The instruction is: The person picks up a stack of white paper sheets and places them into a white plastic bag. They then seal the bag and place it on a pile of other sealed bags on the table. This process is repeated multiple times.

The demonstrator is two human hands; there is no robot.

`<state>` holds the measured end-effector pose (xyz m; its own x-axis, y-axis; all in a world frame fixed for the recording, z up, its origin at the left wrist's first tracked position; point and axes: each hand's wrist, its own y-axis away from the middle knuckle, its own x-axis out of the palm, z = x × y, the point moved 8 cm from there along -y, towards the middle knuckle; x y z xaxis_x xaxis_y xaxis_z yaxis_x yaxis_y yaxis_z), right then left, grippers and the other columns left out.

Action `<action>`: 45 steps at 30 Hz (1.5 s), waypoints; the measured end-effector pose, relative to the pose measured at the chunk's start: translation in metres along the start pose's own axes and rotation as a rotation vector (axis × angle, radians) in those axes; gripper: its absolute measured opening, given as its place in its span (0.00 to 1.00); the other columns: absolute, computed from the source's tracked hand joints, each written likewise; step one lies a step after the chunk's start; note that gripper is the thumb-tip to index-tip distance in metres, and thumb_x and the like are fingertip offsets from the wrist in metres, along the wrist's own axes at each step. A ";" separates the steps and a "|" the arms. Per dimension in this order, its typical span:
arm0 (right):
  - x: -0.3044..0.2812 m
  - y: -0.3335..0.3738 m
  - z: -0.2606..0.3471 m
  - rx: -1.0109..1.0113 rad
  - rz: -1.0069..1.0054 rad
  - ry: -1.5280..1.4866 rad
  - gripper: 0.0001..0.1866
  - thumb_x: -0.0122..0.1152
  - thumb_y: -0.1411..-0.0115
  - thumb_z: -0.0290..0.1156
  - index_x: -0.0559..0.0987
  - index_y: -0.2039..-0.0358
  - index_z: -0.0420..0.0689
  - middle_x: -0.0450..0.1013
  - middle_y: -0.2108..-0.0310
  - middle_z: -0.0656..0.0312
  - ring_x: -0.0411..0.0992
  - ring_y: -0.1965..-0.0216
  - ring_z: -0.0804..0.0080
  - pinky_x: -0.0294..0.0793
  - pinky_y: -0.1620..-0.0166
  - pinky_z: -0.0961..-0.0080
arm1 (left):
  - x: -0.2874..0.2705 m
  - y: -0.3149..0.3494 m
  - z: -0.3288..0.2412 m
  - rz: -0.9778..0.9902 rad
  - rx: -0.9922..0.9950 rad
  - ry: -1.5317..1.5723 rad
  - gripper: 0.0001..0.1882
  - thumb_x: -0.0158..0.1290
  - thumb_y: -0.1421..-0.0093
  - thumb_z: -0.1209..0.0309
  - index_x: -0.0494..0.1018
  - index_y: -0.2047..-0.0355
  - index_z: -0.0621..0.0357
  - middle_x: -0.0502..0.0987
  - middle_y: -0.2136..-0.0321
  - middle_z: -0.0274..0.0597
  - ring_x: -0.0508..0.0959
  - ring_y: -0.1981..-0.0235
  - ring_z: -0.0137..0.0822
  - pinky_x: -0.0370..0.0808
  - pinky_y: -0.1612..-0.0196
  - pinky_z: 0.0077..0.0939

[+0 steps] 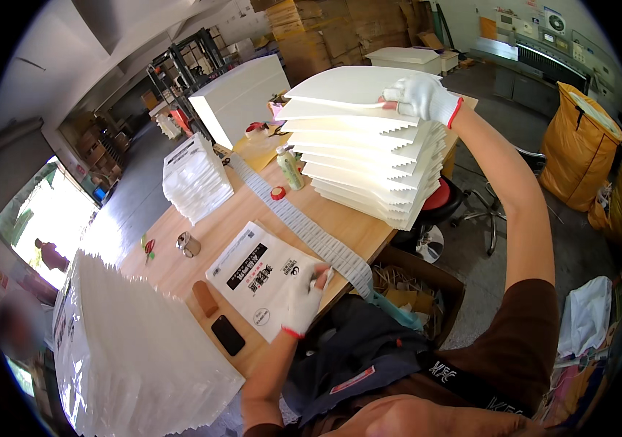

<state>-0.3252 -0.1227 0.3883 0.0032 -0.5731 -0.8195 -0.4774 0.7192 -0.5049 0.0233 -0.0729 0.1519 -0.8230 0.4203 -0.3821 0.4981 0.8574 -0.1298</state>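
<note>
Right hand [421,100] half-curled, pinching sheets [354,89] | left hand [302,302] curled on bag [249,277], grip unclear | bag long axis upper-left–lower-right

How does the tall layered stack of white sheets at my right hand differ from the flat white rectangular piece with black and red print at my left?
The tall white layered stack rises in many layers; the flat white printed piece lies low.

The stack's top looks plain, while the printed piece carries black and red marks.

Both are mainly white and rest on the light brown wooden table.
</note>
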 end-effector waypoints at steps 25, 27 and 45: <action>0.092 0.055 0.182 0.487 0.154 -1.342 0.21 0.43 0.35 0.25 0.66 0.41 0.41 0.63 0.44 0.63 0.60 0.44 0.78 0.58 0.41 0.79 | -0.094 -0.028 0.014 0.108 -0.239 0.098 0.20 0.52 0.42 0.71 0.70 0.50 0.66 0.79 0.64 0.47 0.81 0.68 0.35 0.78 0.66 0.27; 0.131 0.058 0.217 0.580 -0.130 -1.607 0.20 0.45 0.37 0.22 0.68 0.44 0.41 0.67 0.48 0.64 0.64 0.47 0.78 0.64 0.45 0.80 | -0.086 -0.011 0.027 -0.125 -0.205 -0.462 0.24 0.53 0.43 0.68 0.67 0.47 0.65 0.79 0.65 0.49 0.80 0.66 0.42 0.76 0.61 0.33; 0.261 0.127 0.292 0.960 0.225 -1.847 0.20 0.60 0.39 0.33 0.71 0.50 0.36 0.74 0.56 0.60 0.72 0.56 0.75 0.72 0.54 0.78 | -0.060 0.037 0.180 -0.352 -0.177 -0.671 0.14 0.59 0.47 0.65 0.74 0.61 0.56 0.75 0.62 0.47 0.75 0.59 0.49 0.72 0.56 0.43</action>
<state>-0.1282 -0.0662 0.0305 0.9809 0.0660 0.1827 -0.0971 0.9811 0.1672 0.1405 -0.1201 0.0051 -0.5551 -0.1071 -0.8248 0.1405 0.9653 -0.2199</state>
